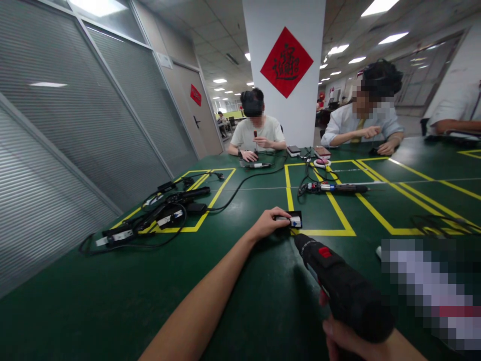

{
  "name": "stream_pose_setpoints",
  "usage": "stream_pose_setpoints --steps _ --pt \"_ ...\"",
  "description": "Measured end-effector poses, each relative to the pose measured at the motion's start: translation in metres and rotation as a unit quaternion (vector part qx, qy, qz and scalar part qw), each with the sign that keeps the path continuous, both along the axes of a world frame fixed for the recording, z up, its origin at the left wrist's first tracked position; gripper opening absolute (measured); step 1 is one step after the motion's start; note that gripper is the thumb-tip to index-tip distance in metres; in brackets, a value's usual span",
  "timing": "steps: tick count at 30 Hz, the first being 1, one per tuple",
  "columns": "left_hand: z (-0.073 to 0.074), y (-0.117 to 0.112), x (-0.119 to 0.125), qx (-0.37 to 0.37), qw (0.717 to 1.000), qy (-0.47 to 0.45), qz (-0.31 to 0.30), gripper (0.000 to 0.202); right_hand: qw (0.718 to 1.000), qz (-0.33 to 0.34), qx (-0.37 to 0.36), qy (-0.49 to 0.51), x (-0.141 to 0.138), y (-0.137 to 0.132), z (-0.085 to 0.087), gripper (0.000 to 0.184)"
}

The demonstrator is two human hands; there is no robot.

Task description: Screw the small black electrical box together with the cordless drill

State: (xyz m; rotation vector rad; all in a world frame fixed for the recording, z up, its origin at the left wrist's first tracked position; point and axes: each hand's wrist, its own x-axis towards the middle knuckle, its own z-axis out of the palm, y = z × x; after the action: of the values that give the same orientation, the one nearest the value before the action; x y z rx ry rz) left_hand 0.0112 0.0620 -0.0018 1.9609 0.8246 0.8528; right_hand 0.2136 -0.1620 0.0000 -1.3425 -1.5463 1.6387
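Note:
My right hand (340, 335) is wrapped round the grip of a black cordless drill (343, 281) with a red switch on top. The drill's chuck points forward and to the left, its tip close to a small black rectangular part (299, 217) on the green table. White and blue details show on that part's upper face. My left hand (268, 224) grips the part from its left side, fingers bent over it and steadying it on the table. Whether the drill tip touches the part, I cannot tell. My right fingers are partly hidden behind the drill body.
Black cabled devices (165, 210) lie at the left inside yellow tape. A pen-shaped electric screwdriver (334, 188) lies beyond my hands, with a tape roll (322, 163) behind it. A blurred pale object (428, 286) is at the right. Two people (259, 130) work across the table; another sits far right.

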Motion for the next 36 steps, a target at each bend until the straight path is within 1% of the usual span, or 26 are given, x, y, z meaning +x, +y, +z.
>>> stream_pose_setpoints --steps 3,6,7,10,14,19,22,27,29,31,32,36 --pt "0.001 0.0 0.0 -0.005 1.0 0.0 0.0 0.028 0.999 0.006 0.016 -0.042 0.001 0.001 -0.003 0.044" --pt "0.0 0.0 0.0 -0.005 1.0 0.001 0.001 0.028 0.998 -0.005 0.028 -0.048 0.0 -0.001 0.002 0.033" --pt "-0.001 0.001 0.0 -0.004 1.0 0.002 0.002 0.028 0.998 -0.01 0.034 -0.052 -0.001 -0.001 0.004 0.032" --pt "-0.002 0.001 0.0 -0.004 1.0 0.002 0.005 0.029 0.997 -0.028 0.038 -0.069 -0.004 -0.004 0.011 0.037" --pt "-0.002 0.001 0.0 -0.003 1.0 -0.001 0.003 0.028 0.993 -0.059 0.046 -0.087 -0.008 -0.004 0.012 0.025" --pt "-0.001 0.001 -0.001 -0.004 1.0 0.0 0.0 0.029 0.99 -0.056 0.027 -0.123 -0.009 -0.003 0.011 0.039" --pt "-0.002 0.001 -0.001 -0.003 1.0 -0.004 -0.005 0.029 0.99 -0.056 0.026 -0.123 -0.008 -0.002 0.014 0.035" --pt "-0.003 0.002 -0.001 0.002 1.0 -0.009 -0.005 0.028 0.992 -0.038 0.043 -0.116 -0.006 -0.002 0.017 0.034" --pt "-0.003 0.002 -0.001 0.001 1.0 -0.007 -0.007 0.028 0.993 -0.033 0.049 -0.104 -0.005 -0.002 0.014 0.025" --pt "-0.002 0.002 -0.001 -0.002 1.0 -0.008 -0.009 0.028 0.994 -0.031 0.043 -0.095 -0.005 -0.001 0.006 0.013" --pt "-0.002 0.002 0.0 -0.004 1.0 -0.009 -0.01 0.029 0.994 -0.033 0.036 -0.092 -0.005 0.0 0.002 0.01" --pt "0.0 0.001 -0.001 -0.008 1.0 -0.009 -0.009 0.029 0.997 -0.031 0.0 -0.075 -0.003 0.002 -0.015 0.024"
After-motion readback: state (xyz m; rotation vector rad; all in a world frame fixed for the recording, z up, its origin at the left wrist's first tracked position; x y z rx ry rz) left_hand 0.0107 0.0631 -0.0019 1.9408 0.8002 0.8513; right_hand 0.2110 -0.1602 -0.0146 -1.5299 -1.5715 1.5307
